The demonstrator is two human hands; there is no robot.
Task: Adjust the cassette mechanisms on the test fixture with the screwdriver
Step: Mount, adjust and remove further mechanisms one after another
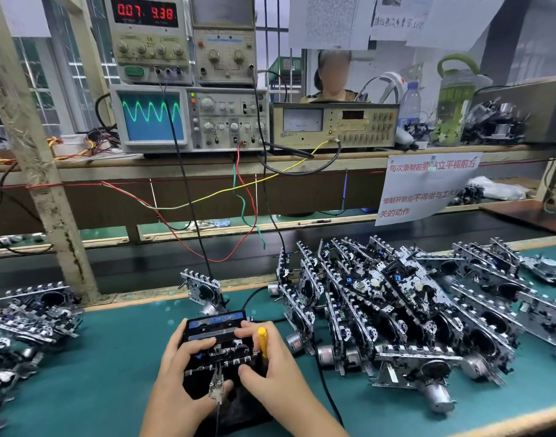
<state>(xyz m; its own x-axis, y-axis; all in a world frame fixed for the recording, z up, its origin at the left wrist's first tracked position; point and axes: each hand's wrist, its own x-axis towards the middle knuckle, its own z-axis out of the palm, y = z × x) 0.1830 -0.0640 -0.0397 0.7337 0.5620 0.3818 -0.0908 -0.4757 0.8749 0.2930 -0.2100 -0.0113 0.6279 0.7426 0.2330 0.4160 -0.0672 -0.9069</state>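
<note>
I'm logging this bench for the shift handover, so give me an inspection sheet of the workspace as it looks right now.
Surface: green bench mat, worn front edge.
Job's things: cassette mechanism with a cassette loaded, on the black test fixture; yellow screwdriver.
Clutter: large pile of mechanisms at right, smaller pile at left, one mechanism standing behind.
Grippers: left hand grips the mechanism; right hand holds the screwdriver against it.
Cables: alligator clip on the front edge; red, green, yellow and black leads hang from the shelf.
Surroundings: oscilloscope showing a wave, power supply, meter, bottles, posted notice, a person seated beyond.
</note>
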